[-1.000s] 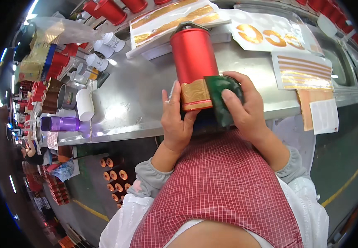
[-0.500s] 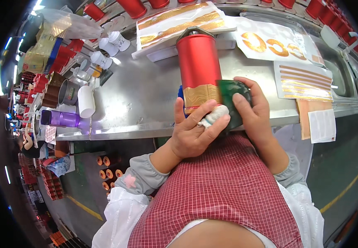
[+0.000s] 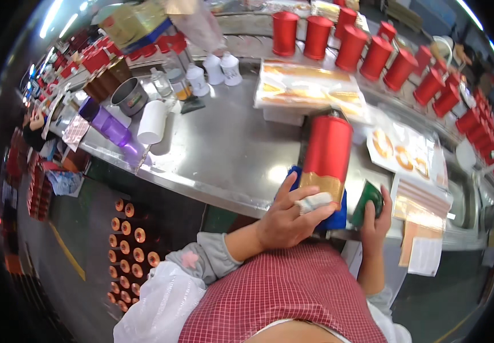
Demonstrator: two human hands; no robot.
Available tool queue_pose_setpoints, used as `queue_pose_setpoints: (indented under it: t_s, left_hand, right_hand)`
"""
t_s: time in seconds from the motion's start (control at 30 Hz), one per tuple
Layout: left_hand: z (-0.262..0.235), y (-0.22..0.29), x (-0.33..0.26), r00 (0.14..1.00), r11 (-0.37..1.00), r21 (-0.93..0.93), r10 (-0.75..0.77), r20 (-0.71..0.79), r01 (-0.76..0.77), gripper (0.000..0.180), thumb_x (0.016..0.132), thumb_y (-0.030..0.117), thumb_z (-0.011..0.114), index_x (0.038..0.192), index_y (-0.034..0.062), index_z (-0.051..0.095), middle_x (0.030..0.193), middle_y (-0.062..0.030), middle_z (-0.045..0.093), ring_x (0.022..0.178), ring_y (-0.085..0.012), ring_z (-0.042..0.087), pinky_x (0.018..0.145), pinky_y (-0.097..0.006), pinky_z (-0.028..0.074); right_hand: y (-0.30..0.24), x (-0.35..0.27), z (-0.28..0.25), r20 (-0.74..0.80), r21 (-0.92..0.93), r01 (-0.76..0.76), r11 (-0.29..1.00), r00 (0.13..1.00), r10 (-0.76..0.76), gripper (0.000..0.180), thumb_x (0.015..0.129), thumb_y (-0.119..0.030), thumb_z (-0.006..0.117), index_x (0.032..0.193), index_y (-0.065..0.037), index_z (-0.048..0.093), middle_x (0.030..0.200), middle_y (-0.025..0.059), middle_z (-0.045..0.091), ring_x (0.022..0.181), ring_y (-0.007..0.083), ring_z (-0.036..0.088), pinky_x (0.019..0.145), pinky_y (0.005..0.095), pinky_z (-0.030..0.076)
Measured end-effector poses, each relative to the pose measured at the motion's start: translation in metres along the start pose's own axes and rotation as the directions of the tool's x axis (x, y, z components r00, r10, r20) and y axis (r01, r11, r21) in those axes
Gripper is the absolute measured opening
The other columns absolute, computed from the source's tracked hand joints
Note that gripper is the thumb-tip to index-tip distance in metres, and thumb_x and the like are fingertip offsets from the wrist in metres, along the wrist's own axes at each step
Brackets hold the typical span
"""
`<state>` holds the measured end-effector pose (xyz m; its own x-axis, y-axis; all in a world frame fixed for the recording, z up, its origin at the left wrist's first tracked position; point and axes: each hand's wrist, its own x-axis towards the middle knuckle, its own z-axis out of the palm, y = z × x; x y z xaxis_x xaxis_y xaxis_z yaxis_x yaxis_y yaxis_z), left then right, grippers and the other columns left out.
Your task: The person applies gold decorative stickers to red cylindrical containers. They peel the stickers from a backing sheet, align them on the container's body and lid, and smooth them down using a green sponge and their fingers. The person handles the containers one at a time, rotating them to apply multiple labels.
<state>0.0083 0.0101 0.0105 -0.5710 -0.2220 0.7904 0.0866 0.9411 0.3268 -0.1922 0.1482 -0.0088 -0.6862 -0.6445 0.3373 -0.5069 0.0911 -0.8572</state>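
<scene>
One red canister point(image 3: 329, 150) with gold band point(image 3: 322, 184) lay over blue support point(image 3: 341, 215) at front edge of bench point(image 3: 224, 134). Left hand point(image 3: 288, 220) pinched white cloth point(image 3: 315, 202) against band's near end; right hand point(image 3: 377, 225) gripped green sheet point(image 3: 365, 198), apart from canister. Light, even wiping along band looked wise, canister steady.

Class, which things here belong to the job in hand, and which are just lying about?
Apparently belonging: red cylinder, gold band; white cloth in left hand; green piece in right hand.

Apparently lying about: purple bottle; white cylinder; grey pot.
</scene>
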Motion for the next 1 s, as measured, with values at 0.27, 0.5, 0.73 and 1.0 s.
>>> queue_pose_setpoints:
  t_s: [0.27, 0.5, 0.73, 1.0]
  left_hand:
    - [-0.064, -0.034, -0.045, 0.853, 0.892, 0.088, -0.391, -0.345, 0.444, 0.042, 0.083, 0.010, 0.063, 0.122, -0.0005, 0.051, 0.125, -0.0231, 0.052, 0.115, -0.0365, 0.048, 0.103, -0.050, 0.031]
    - [-0.100, -0.038, -0.053, 0.879, 0.918, 0.164, -0.276, -0.388, 0.361, 0.031, 0.082, 0.006, 0.062, 0.111, -0.0018, 0.054, 0.111, -0.0204, 0.058, 0.102, -0.0354, 0.053, 0.092, -0.045, 0.039]
    - [-0.063, -0.052, -0.083, 0.869, 0.870, 0.121, -0.448, -0.212, 0.478, 0.023, 0.082, 0.008, 0.062, 0.103, 0.0003, 0.061, 0.097, -0.0160, 0.063, 0.084, -0.0330, 0.061, 0.074, -0.041, 0.048]
    - [-0.065, -0.056, -0.074, 0.925, 0.925, 0.101, -0.350, -0.145, 0.366, 0.024, 0.078, 0.009, 0.063, 0.102, 0.0025, 0.060, 0.094, -0.0177, 0.064, 0.081, -0.0352, 0.062, 0.072, -0.044, 0.049]
  right_hand:
    - [0.035, -0.014, -0.006, -0.059, -0.092, 0.075, 0.993, 0.995, -0.080, 0.044, 0.097, -0.009, 0.049, 0.139, 0.000, 0.041, 0.132, 0.0139, 0.051, 0.119, 0.0211, 0.049, 0.104, 0.0323, 0.035]
    - [0.032, -0.012, -0.004, -0.001, -0.196, 0.095, 0.976, 0.995, -0.097, 0.047, 0.095, -0.010, 0.053, 0.139, 0.002, 0.040, 0.138, 0.0147, 0.047, 0.125, 0.0226, 0.045, 0.105, 0.0335, 0.034]
    - [0.027, -0.013, -0.002, -0.030, -0.347, 0.072, 0.935, 0.996, -0.088, 0.048, 0.092, -0.007, 0.053, 0.137, 0.004, 0.042, 0.133, 0.0173, 0.051, 0.119, 0.0250, 0.051, 0.101, 0.0336, 0.039]
    - [0.010, -0.006, 0.007, -0.048, -0.399, 0.049, 0.916, 0.996, -0.075, 0.045, 0.088, -0.007, 0.057, 0.130, 0.004, 0.048, 0.124, 0.0232, 0.057, 0.116, 0.0337, 0.056, 0.100, 0.0379, 0.042]
